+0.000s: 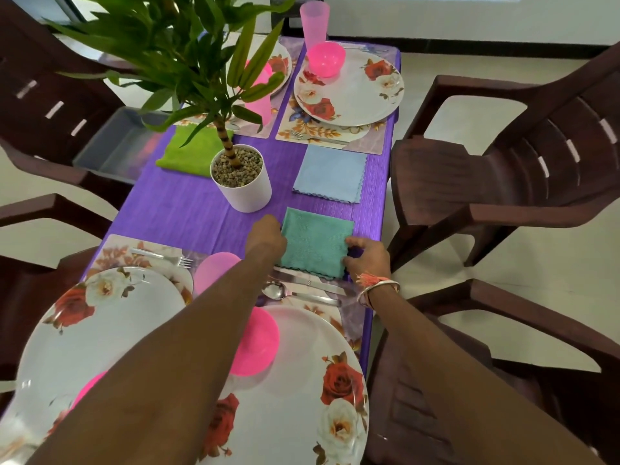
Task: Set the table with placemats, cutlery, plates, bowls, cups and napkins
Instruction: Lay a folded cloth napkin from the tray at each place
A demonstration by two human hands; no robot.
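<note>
a folded teal napkin (317, 241) lies flat on the purple-covered surface (188, 209), in front of the white pot (241, 182) and slightly to its right. the right hand (367, 260) pinches the cloth's right edge between thumb and curled fingers. the left hand (266, 234) sits at its left edge with the fingers hidden under the knuckles, so it cannot be told whether it grips or only presses.

the step in hand appears to be laying the napkin for the near-right setting, where a knife (312, 283) and spoon (292, 293) lie just beside the cloth's near hem. the next move likely calls for squaring the cloth and letting go without dragging that cutlery.

to the right of the pot lies a blue napkin (330, 172). beyond it is a far setting with a floral plate (355, 95), pink bowl (326, 58) and pink cup (314, 20). a green napkin (191, 149) lies to the pot's left. dark brown plastic chairs (503, 162) ring the surface on a pale floor (436, 95), and a grey tray (114, 146) rests on the chair left of the pot.
</note>
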